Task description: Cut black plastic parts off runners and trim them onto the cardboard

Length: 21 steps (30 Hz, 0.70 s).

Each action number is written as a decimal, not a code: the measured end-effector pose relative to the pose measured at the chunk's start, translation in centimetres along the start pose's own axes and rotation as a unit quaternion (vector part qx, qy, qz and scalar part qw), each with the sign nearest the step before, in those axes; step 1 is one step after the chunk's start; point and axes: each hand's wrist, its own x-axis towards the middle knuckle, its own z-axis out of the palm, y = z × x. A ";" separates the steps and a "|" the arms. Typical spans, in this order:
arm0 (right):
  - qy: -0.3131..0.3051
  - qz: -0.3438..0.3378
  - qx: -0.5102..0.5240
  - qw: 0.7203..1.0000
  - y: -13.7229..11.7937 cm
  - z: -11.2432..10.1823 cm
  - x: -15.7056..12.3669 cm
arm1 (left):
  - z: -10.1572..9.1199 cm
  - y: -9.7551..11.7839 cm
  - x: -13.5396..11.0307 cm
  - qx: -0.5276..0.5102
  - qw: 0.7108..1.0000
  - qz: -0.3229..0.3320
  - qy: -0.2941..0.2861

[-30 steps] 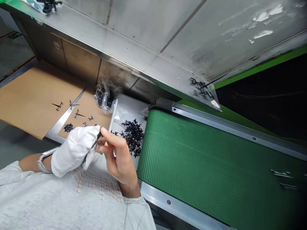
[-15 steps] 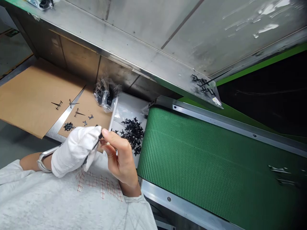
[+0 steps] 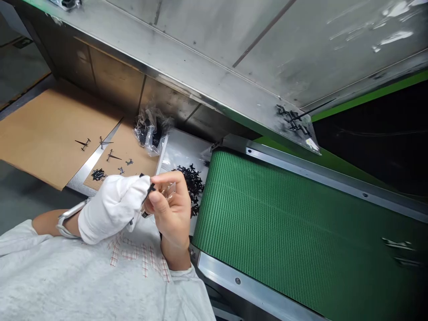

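My left hand (image 3: 112,207) wears a white glove and is closed around a small black plastic part (image 3: 147,192). My bare right hand (image 3: 170,205) is curled against it, fingertips pinching the same part. Both hands meet close to my chest, in front of a white tray (image 3: 180,149). A pile of black plastic parts (image 3: 192,180) lies in that tray, just beyond my right hand.
A green conveyor belt (image 3: 301,232) runs to the right with two pale pieces (image 3: 397,249) far along it. Brown cardboard (image 3: 40,129) at left carries scattered black bits (image 3: 107,154). A crumpled clear bag (image 3: 150,129) sits behind the tray. More black parts (image 3: 294,120) rest on the steel ledge.
My right hand has curled in tighter toward the gloved hand, its fingers now folded over the part. The view has shifted slightly.
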 end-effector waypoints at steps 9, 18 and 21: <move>-0.024 -0.003 0.017 1.000 0.1 0.0 -0.4 | -0.1 -0.7 0.0 0.016 0.999 0.034 0.020; 0.022 -0.151 -0.244 0.958 1.6 -0.5 -1.8 | -0.2 -1.3 -0.8 -0.035 0.988 -0.151 0.016; 0.005 -0.168 -0.249 0.954 2.0 -0.6 -1.5 | -0.2 -1.4 -0.9 -0.035 0.989 -0.142 0.015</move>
